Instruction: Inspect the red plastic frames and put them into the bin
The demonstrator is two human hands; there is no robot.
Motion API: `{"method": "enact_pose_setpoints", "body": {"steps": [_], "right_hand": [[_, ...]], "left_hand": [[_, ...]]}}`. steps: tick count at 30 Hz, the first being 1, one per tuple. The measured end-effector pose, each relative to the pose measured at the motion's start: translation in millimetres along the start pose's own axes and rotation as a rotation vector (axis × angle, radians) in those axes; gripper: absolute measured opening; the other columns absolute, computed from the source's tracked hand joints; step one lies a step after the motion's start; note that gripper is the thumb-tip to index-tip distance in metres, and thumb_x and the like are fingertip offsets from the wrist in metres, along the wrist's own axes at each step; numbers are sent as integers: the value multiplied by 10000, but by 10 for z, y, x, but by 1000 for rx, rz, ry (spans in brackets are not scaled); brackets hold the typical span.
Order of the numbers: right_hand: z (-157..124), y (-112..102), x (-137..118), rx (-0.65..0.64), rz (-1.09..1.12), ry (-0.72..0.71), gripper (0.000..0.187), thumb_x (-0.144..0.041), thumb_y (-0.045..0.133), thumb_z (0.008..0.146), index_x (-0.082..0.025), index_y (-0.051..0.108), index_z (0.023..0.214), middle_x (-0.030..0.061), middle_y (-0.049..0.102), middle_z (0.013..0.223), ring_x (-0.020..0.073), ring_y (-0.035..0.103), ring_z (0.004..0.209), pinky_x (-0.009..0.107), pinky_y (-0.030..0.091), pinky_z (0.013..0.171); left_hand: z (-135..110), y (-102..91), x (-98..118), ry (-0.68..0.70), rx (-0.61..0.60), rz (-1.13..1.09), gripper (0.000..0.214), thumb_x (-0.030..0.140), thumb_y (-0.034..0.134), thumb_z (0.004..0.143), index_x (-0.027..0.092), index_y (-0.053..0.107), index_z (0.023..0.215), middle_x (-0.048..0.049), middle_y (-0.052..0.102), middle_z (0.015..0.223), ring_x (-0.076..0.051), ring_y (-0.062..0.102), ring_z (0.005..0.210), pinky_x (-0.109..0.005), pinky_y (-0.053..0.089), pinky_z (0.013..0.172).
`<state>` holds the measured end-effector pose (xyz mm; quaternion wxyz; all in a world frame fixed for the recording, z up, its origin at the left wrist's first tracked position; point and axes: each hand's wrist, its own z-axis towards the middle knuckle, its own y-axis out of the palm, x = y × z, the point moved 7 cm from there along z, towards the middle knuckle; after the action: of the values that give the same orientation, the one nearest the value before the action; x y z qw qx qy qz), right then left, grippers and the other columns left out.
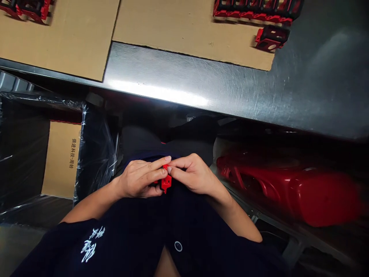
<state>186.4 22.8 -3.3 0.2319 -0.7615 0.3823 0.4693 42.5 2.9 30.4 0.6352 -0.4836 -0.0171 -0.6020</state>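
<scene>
A small red plastic part (165, 182) with little square holes and a pointed lower tip is held in front of my body, above my lap. Wrapped about its left side, my left hand (144, 177) grips it with thumb and fingers closed. The thumb and forefinger of my right hand (191, 173) pinch together at its upper end, touching it there. Much of the part is hidden behind my fingers, so its full shape cannot be made out.
Cardboard sheets (184, 29) lie on a metal table (184, 82) ahead. Red-and-black frames (256, 9) stand in a row at the back right, near a single one (272, 38). At left is a plastic-lined bin (95, 154) with cardboard (60, 157) inside; large red mouldings (300, 188) lie at right.
</scene>
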Motion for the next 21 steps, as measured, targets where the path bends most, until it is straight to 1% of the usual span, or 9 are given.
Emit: {"method": "enact_pose_setpoints", "body": {"steps": [3,8,11,15,18,21], "right_hand": [[-19,-6,-42,-69,1,-17,326,-260,529,914,-122,675,657,-58,330,567,74,267,529,255,218,494],[-36,-12,-78,-162,54,-32,323,-293,523,929,-124,700,719,-55,357,575,82,273,540,253,233,504],[-23,-1,-56,-160,51,-9,336,-311,528,932,-129,689,699,-51,378,576,86,281,546,258,236,512],[1,9,-39,-107,13,18,338,-294,544,912,-142,646,628,-50,378,567,84,298,536,257,240,508],[4,12,-66,-104,6,5,326,-273,546,902,-149,632,613,-52,362,562,82,295,529,248,238,495],[-2,2,-106,-130,8,-36,313,-250,534,903,-149,637,626,-53,347,558,83,281,528,243,230,486]], "left_hand": [[16,-10,7,5,6,-8,568,353,693,901,160,488,1394,-234,712,1259,-177,789,828,-222,569,582],[38,-21,18,20,7,-28,541,372,681,916,166,491,1379,-229,703,1281,-160,787,841,-203,551,578],[42,-24,18,29,5,-31,555,351,693,905,157,494,1385,-232,708,1269,-144,775,763,-204,543,571],[25,-22,14,47,-1,-30,623,334,719,878,127,480,1415,-251,710,1251,-154,769,732,-211,531,556],[7,-21,2,35,-6,-38,655,362,724,877,150,462,1440,-241,699,1277,-160,779,760,-210,537,555],[5,-30,-3,18,-5,-50,665,389,724,880,179,452,1449,-225,685,1309,-174,793,852,-207,554,575]]}}
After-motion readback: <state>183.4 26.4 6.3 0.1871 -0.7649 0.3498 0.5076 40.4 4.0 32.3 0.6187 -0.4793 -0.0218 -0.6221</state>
